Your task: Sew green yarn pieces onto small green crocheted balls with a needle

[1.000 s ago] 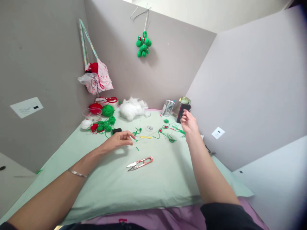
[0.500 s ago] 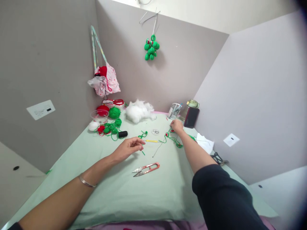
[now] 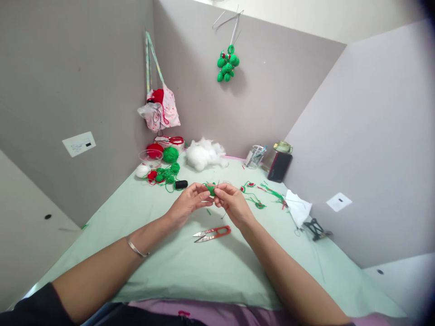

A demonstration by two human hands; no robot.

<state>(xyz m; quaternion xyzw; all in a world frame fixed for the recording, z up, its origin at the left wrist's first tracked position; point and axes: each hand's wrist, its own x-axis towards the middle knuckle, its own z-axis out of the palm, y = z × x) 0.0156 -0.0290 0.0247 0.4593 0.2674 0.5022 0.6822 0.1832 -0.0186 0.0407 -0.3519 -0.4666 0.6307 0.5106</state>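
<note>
Yarn piece (image 3: 211, 190), green: now clamped in your left hand (image 3: 188, 202) and right hand (image 3: 235, 204), previously apart; work seems 2-handed.

Grey partitions (image 3: 265, 95) and yarn (image 3: 170, 155) show a craft cubicle.

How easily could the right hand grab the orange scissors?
Probably yes: the orange scissors lie close by, with nothing on top. But the right hand looks busy at the green yarn piece, so it'd need freeing.
</note>
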